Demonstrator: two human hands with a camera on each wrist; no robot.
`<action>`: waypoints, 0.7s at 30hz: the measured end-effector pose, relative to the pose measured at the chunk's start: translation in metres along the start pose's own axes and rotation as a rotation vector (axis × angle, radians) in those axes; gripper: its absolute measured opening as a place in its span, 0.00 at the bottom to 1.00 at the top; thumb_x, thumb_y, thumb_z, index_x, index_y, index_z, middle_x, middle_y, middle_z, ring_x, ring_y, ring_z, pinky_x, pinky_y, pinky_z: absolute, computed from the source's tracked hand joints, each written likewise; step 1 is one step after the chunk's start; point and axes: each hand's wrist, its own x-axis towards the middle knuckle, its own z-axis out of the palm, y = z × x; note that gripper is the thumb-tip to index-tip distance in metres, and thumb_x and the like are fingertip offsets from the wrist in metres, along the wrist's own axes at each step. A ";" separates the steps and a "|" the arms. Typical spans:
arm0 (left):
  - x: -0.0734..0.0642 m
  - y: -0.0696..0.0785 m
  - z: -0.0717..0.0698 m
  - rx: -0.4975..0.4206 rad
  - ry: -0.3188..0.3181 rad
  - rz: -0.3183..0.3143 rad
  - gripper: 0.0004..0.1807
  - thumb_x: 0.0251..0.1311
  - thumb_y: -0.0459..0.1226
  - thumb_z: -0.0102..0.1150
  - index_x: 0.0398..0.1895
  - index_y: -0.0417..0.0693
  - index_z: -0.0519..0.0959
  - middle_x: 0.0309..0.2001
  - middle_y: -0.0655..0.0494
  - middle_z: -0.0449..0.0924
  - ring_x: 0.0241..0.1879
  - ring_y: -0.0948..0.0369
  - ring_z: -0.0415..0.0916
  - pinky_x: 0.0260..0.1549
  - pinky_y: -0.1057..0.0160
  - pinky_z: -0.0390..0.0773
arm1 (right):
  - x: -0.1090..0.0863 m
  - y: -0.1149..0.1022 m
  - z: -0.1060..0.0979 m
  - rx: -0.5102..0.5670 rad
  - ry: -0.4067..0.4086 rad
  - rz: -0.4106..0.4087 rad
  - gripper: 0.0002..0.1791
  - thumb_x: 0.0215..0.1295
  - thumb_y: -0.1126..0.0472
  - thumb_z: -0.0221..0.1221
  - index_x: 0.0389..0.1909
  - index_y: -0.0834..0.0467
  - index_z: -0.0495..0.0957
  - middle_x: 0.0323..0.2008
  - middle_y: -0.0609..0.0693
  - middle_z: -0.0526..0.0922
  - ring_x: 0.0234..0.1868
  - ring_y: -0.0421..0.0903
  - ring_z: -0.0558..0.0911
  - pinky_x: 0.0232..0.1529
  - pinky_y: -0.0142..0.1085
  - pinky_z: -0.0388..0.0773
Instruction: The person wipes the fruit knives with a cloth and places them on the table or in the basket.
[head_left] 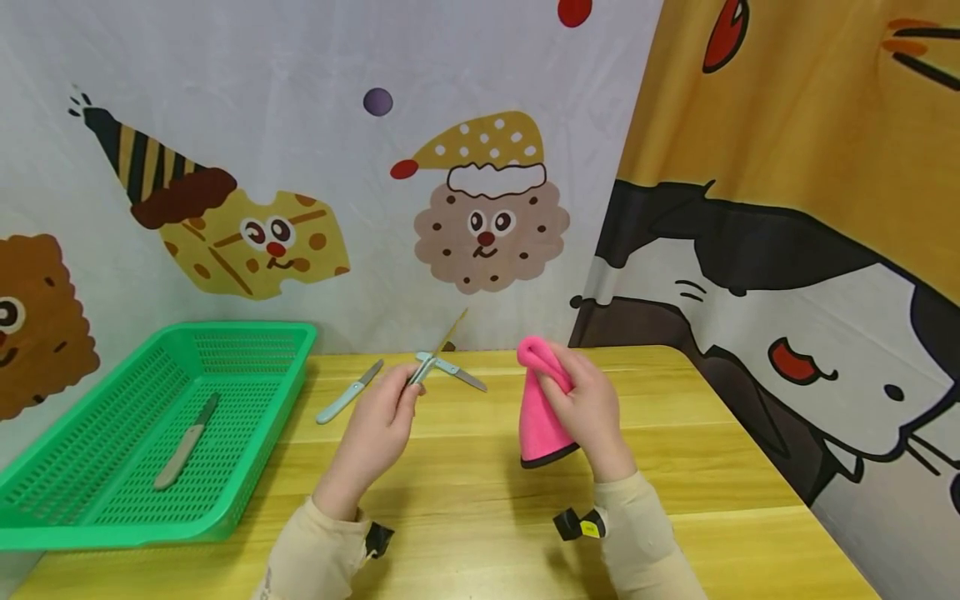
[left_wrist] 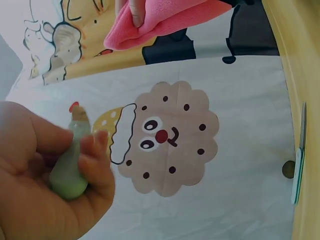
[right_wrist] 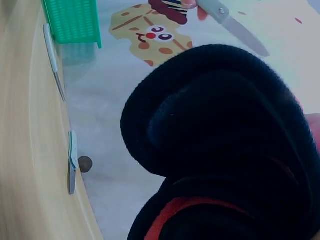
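My left hand (head_left: 378, 417) grips a small knife (head_left: 426, 365) by its pale green handle, its blade angled up and away to the right. In the right wrist view that knife's blade (right_wrist: 245, 36) shows bare and broad. Level with it, my right hand (head_left: 592, 408) pinches a folded pink cloth (head_left: 542, 429) with a black edge, which hangs over the table. The cloth (left_wrist: 170, 25) and the knife are well apart. Black lining (right_wrist: 215, 110) of the cloth fills much of the right wrist view and hides most of that hand.
Two more pale-handled knives lie at the table's back, one knife (head_left: 348, 393) left and another knife (head_left: 453, 371) behind the left hand. A green basket (head_left: 258, 454) at the left holds a beige-handled knife (head_left: 182, 450). A cartoon-printed curtain (head_left: 360, 167) hangs behind the wooden table (head_left: 465, 517).
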 end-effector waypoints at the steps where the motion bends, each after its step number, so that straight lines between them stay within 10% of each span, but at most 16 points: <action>1: 0.000 0.000 0.000 0.046 0.037 0.031 0.08 0.70 0.27 0.51 0.48 0.37 0.77 0.35 0.50 0.75 0.33 0.57 0.70 0.31 0.57 0.74 | 0.000 0.000 0.000 0.002 0.002 -0.003 0.23 0.59 0.61 0.69 0.57 0.51 0.81 0.44 0.54 0.84 0.35 0.50 0.78 0.31 0.46 0.75; 11: 0.000 -0.006 0.009 0.258 0.304 0.299 0.17 0.58 0.19 0.61 0.51 0.29 0.75 0.39 0.39 0.75 0.37 0.46 0.74 0.35 0.50 0.77 | -0.004 -0.002 0.004 0.014 -0.009 -0.015 0.23 0.58 0.62 0.70 0.57 0.52 0.82 0.44 0.55 0.84 0.33 0.50 0.78 0.30 0.45 0.74; 21: 0.002 -0.012 0.021 0.413 0.413 0.430 0.16 0.56 0.18 0.59 0.49 0.31 0.75 0.36 0.38 0.73 0.26 0.48 0.71 0.19 0.53 0.73 | -0.009 -0.018 0.016 0.046 -0.012 -0.166 0.22 0.58 0.62 0.69 0.55 0.52 0.82 0.43 0.50 0.85 0.37 0.47 0.79 0.33 0.43 0.76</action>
